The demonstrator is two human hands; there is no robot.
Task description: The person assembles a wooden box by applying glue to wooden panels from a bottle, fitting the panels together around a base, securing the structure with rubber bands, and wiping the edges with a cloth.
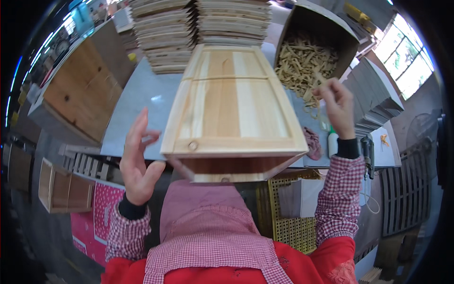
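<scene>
A: What is nearest to the camera?

B: The person's own chest, in a checked apron (208,236) over red clothing. Just past it stands the biggest thing, a pale wooden box (231,106), resting on the grey worktable (142,94) with its near end at the table edge, touching the apron.

A: And behind the box?

B: Two stacks of thin wooden panels (198,28) stand at the far side of the table. To the right is an open carton (312,52), tilted, full of short light wooden strips (302,61).

A: What do the hands do?

B: The left hand (137,161) is open, fingers spread upward, just beside the left edge of the box and not touching it. The right hand (336,104) is raised near the carton and pinches one small wooden strip between its fingertips.

A: Something smaller?

B: Yes, a small white glue bottle (332,142) stands on the table just beside the right wrist, and a reddish rag (312,142) lies between the bottle and the box.
</scene>
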